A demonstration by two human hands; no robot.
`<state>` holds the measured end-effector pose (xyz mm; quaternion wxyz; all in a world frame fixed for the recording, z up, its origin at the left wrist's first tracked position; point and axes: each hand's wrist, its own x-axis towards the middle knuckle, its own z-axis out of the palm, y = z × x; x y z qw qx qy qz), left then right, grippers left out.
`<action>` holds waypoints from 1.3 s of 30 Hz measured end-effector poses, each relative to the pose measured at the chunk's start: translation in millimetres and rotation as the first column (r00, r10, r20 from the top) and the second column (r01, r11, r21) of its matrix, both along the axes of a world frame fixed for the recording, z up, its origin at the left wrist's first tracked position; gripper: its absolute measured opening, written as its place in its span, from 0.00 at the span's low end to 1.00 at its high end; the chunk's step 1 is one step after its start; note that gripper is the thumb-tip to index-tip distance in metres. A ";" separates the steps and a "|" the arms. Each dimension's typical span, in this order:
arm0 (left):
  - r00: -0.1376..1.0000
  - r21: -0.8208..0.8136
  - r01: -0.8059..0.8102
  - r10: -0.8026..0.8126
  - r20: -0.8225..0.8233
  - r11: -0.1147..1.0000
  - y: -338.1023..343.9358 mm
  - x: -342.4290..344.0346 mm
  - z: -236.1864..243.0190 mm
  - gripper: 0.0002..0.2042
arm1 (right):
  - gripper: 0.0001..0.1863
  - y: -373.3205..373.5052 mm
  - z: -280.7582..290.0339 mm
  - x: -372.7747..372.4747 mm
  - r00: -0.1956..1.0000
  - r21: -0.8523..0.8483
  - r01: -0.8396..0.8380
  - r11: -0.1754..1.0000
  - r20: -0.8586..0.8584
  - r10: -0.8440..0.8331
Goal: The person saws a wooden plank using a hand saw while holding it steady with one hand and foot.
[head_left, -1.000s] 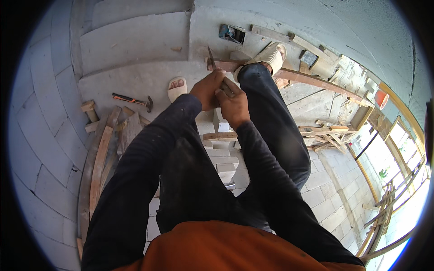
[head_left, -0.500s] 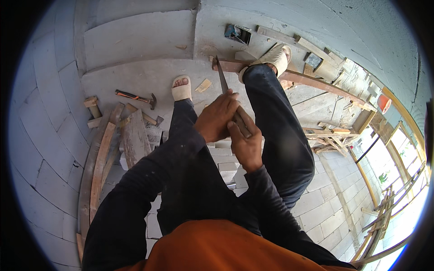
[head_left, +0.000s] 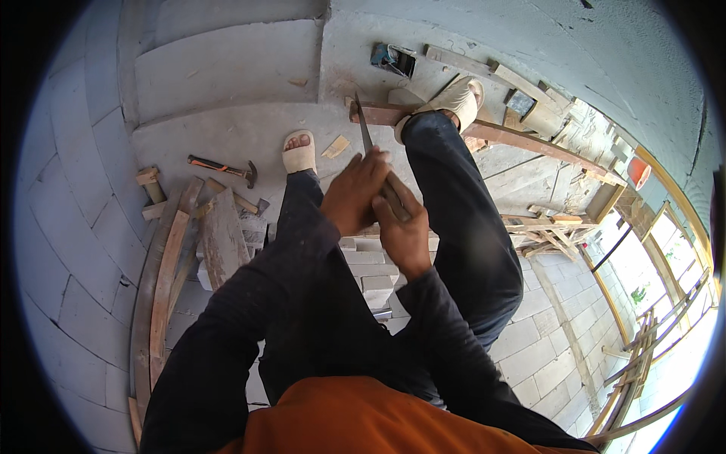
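Observation:
A handsaw (head_left: 364, 127) points away from me, its narrow dark blade seen nearly edge-on. Its blade meets a reddish-brown wooden beam (head_left: 382, 113) close to the beam's left end. My right hand (head_left: 407, 240) is wrapped round the wooden handle (head_left: 395, 198). Just ahead, my left hand (head_left: 353, 195) is closed over the front of the handle, where it hides the start of the blade. My right foot, in a cream slipper (head_left: 457, 102), is on the beam; my left slipper (head_left: 300, 157) rests on the floor.
A claw hammer (head_left: 223, 168) lies on the floor at left, near a hatchet (head_left: 262, 204) and long planks (head_left: 166, 280). Pale blocks (head_left: 370, 272) are stacked beneath me. Wood offcuts (head_left: 522, 82) lie beyond the beam, and a dark open box (head_left: 393, 59) sits near the wall.
Both hands and the saw have shifted slightly toward the left of the view, where the whole scene has moved a little too. The two-handed hold is unchanged.

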<state>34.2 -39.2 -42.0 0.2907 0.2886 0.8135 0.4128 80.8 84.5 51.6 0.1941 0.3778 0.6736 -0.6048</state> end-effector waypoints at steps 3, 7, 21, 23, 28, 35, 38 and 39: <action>0.984 -0.002 0.022 -0.021 0.176 1.000 13.2 -64.0 -79.1 0.36 | 0.25 13.1 -85.3 -47.5 1.000 -0.030 0.010 0.999 0.009 -0.010; 0.997 0.005 0.014 -0.014 0.072 1.000 0.6 -2.9 -29.9 0.33 | 0.28 0.2 -41.7 7.2 0.997 -0.050 0.073 0.996 -0.004 -0.074; 1.000 0.027 -0.007 0.006 0.030 1.000 -3.0 18.2 23.6 0.34 | 0.29 -4.0 14.1 27.9 1.000 -0.005 0.016 1.000 -0.017 -0.016; 0.999 0.017 -0.033 0.033 0.009 0.999 -0.3 10.4 -4.9 0.33 | 0.30 -4.4 13.8 12.3 0.997 0.057 -0.072 0.996 0.012 0.071; 0.989 -0.022 0.034 -0.031 0.142 0.999 19.3 -60.9 -90.9 0.36 | 0.29 20.7 -102.3 -50.1 0.996 -0.106 0.049 0.993 0.080 -0.041; 1.000 -0.004 -0.014 0.014 0.000 1.000 -4.2 17.0 16.7 0.32 | 0.30 -4.0 -10.7 28.3 0.998 -0.040 0.052 0.998 -0.016 -0.053; 0.997 -0.019 -0.014 0.015 0.072 1.000 8.2 -46.9 -73.7 0.32 | 0.27 10.6 -103.3 -36.9 1.000 -0.026 -0.009 1.000 -0.022 0.008; 0.979 -0.009 -0.007 0.009 0.206 1.000 23.4 -61.7 -86.6 0.32 | 0.26 22.3 -118.9 -49.2 0.999 -0.031 0.008 0.999 0.035 -0.007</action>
